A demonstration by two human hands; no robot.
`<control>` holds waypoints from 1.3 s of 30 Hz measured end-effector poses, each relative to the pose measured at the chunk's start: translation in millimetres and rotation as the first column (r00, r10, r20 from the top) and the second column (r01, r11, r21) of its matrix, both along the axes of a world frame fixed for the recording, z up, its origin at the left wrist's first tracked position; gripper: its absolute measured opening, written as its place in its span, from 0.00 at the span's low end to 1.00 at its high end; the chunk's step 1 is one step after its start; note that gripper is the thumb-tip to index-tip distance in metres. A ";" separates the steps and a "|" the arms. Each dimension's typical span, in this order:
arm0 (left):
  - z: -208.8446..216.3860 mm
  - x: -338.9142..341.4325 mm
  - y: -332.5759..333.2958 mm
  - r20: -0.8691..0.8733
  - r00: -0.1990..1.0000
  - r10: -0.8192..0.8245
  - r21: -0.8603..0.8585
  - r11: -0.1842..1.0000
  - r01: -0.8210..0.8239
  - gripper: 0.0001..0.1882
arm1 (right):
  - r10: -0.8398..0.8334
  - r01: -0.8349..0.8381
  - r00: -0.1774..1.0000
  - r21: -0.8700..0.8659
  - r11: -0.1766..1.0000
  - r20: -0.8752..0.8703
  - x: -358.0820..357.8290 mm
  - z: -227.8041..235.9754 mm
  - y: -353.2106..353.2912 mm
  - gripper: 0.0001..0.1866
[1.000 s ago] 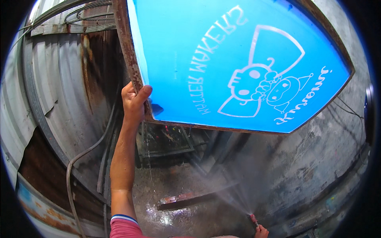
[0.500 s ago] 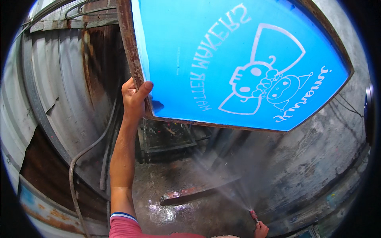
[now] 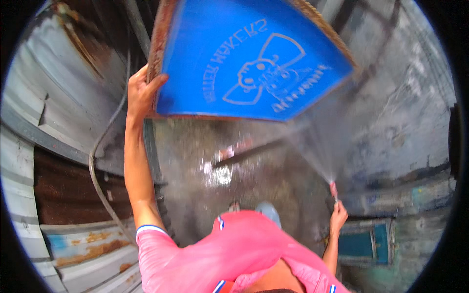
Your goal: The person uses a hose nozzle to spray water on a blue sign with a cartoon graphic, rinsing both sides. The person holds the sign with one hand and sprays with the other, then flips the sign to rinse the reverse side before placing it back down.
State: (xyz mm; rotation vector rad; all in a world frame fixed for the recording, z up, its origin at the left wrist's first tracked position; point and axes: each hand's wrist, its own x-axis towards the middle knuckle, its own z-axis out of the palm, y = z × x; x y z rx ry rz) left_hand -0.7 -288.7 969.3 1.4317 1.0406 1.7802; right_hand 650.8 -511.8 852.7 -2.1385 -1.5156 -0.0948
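My left hand (image 3: 141, 93) is closed round the brown edge of a large screen printing frame (image 3: 193, 53), its thumb over the near side. The frame is held up and tilted. Its blue mesh bears a pale drawing and mirrored lettering, slightly blurred. Down at the right, my right hand (image 3: 338, 217) grips a spray nozzle (image 3: 333, 190) with a red tip. A fan of water leaves the nozzle toward the frame's lower right edge. Part of the frame is cut off at the top of the view.
Corrugated metal sheets (image 3: 73, 141) line the left side, with a grey hose (image 3: 93, 168) hanging along them. A long bar (image 3: 251, 152) lies on the wet floor (image 3: 185, 195). At right stands a concrete wall (image 3: 395, 127); a second, teal-screened frame (image 3: 356, 246) is low beside it.
The view has tipped down, so my torso now shows. The printing frame appears higher and farther left. The nozzle shows higher, its spray now reaching the frame's lower right edge.
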 end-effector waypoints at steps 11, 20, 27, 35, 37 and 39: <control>-257.9 40.2 131.1 -0.198 0.968 -0.152 -0.571 0.821 0.012 0.20 | -0.080 0.067 0.992 -0.130 0.989 -0.097 -14.4 14.4 77.1 0.18; -514.0 40.6 261.8 -0.196 0.973 -0.122 -0.528 0.849 0.000 0.37 | -0.022 0.004 0.993 -0.156 0.988 -0.118 13.1 -180.0 228.6 0.18; -636.0 51.8 320.5 -0.167 0.967 -0.193 -0.635 0.771 0.044 0.33 | 0.182 -0.155 0.978 -0.227 0.961 0.102 62.8 -325.1 326.7 0.15; -659.0 47.9 336.1 -0.725 0.687 -0.045 -0.384 0.855 -0.349 0.23 | 0.323 -0.313 0.946 -0.215 0.925 0.011 21.8 -470.3 374.5 0.14; -675.4 40.4 346.9 -0.809 0.587 0.035 -0.251 0.882 -0.398 0.23 | 0.398 -0.392 0.917 -0.195 0.899 -0.008 -12.2 -497.8 385.5 0.14; -682.6 38.9 353.5 -0.858 0.490 0.157 -0.088 0.893 -0.442 0.22 | 0.455 -0.449 0.891 -0.173 0.876 -0.011 -33.5 -523.5 396.9 0.14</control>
